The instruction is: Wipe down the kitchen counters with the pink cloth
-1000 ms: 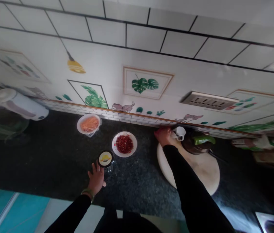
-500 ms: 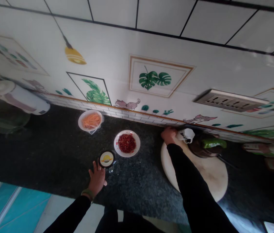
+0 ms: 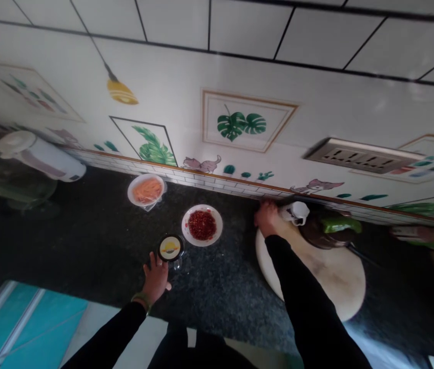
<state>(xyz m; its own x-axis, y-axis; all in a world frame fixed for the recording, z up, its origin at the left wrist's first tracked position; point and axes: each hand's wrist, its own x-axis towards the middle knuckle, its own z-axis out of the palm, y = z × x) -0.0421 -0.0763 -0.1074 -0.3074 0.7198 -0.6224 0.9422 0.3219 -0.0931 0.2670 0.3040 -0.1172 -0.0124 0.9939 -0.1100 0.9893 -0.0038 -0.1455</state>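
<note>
Head view: a dark bench [image 3: 220, 292] runs along a white wall [image 3: 170, 72] printed with plants and cats.
Left hand [image 3: 156, 282]: fingers spread, palm down, fingertips at the near edge of the lidded jar [image 3: 171, 248]; nothing shows in its grasp. A greenish bangle [image 3: 142, 299] circles the wrist.
Lidded jar: on the bench, black rim around a pale top with a yellow picture, just beside the red-filled bowl on its near left.
Right hand [image 3: 266, 218]: at the far left edge of the round board [image 3: 332, 279], just beside the white cup [image 3: 295, 212]; the fingers are mostly hidden, so I cannot tell whether they grip anything.
Red-filled bowl [image 3: 185, 226]: white, on the bench between the two hands, farther back than the jar.
Orange-filled bowl [image 3: 130, 191]: white, holding orange strips, behind and left of the jar, near the wall.
Dark pan [image 3: 311, 234]: right of the cup, its handle pointing right, with a green item [image 3: 342, 224] at its top.
Far left: a white jug [image 3: 53, 161], tilted by the lens.
</note>
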